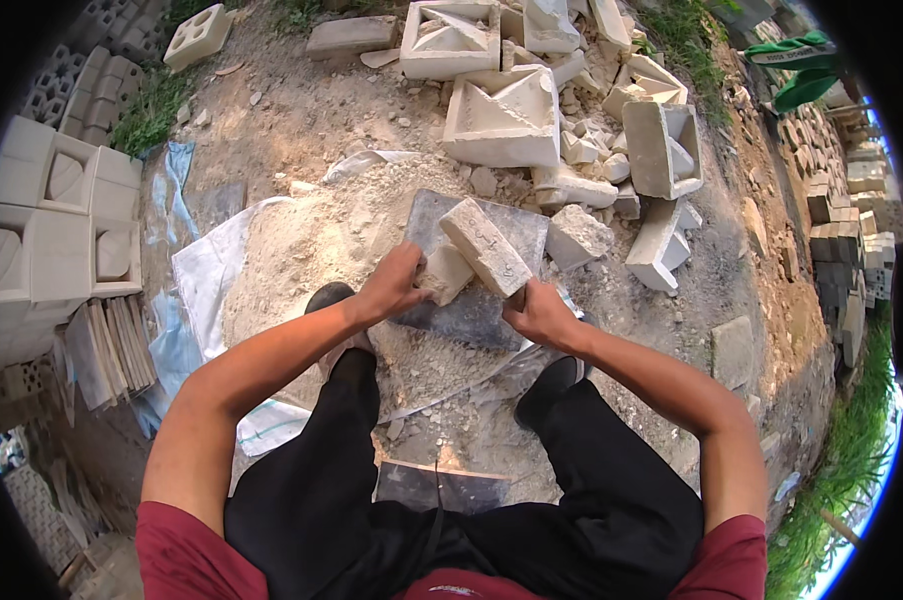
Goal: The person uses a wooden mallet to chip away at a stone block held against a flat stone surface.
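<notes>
- Head view: right hand (pixel 541 315) grips the near end of a pale brick (pixel 485 246), slanting over a dark slab (pixel 441 320).
- Left hand (pixel 391 285) grasps a pale chunk (pixel 447 273) left of the brick.
- Broken hollow blocks (pixel 501 120) crowd the far side.
- Left: rubble heap (pixel 286 255) on a white sheet (pixel 209 270); farther left, stacked blocks (pixel 59 225).

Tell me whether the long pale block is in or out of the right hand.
In: the right hand holds the long pale block by its near end, over the dark slab.
</notes>
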Tool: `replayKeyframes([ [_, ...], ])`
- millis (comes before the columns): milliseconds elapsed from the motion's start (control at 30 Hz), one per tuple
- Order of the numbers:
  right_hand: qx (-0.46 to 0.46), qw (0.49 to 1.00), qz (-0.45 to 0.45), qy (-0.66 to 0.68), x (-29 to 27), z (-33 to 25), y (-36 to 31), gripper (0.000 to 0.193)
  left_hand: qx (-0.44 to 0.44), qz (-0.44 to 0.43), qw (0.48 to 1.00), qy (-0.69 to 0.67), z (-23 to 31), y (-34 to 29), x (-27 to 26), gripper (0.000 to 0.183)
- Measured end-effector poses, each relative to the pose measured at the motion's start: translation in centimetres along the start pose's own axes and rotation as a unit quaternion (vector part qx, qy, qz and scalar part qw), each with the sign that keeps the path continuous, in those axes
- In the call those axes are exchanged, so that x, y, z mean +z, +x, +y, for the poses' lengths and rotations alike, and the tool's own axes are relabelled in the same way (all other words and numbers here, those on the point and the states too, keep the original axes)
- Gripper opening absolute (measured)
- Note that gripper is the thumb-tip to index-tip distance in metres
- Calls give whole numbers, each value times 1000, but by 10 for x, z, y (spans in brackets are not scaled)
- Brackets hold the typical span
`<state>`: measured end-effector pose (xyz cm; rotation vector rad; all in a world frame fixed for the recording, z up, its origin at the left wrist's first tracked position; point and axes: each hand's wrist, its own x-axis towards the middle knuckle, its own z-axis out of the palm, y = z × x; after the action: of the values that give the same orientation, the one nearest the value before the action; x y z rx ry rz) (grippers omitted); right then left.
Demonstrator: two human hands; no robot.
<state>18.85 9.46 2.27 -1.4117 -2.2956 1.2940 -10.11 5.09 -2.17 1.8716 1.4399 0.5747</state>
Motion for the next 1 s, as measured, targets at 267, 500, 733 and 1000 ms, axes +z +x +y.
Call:
replayKeyframes([
  [267,49,996,-12,75,-21,-34,1,36,-7,3,999,37,-8,-5,3,53],
  [500,77,997,-31,-1,-20,-15,10,40,-17,-10,1000,19,-8,-2,2,53],
  [733,77,994,-68,-24,-20,-8,4,38,-30,-30,999,20,-1,2,-2,55],
  [1000,118,992,38,-32,-63,1,6,40,-65,-14,998,21,6,-4,-2,55],
])
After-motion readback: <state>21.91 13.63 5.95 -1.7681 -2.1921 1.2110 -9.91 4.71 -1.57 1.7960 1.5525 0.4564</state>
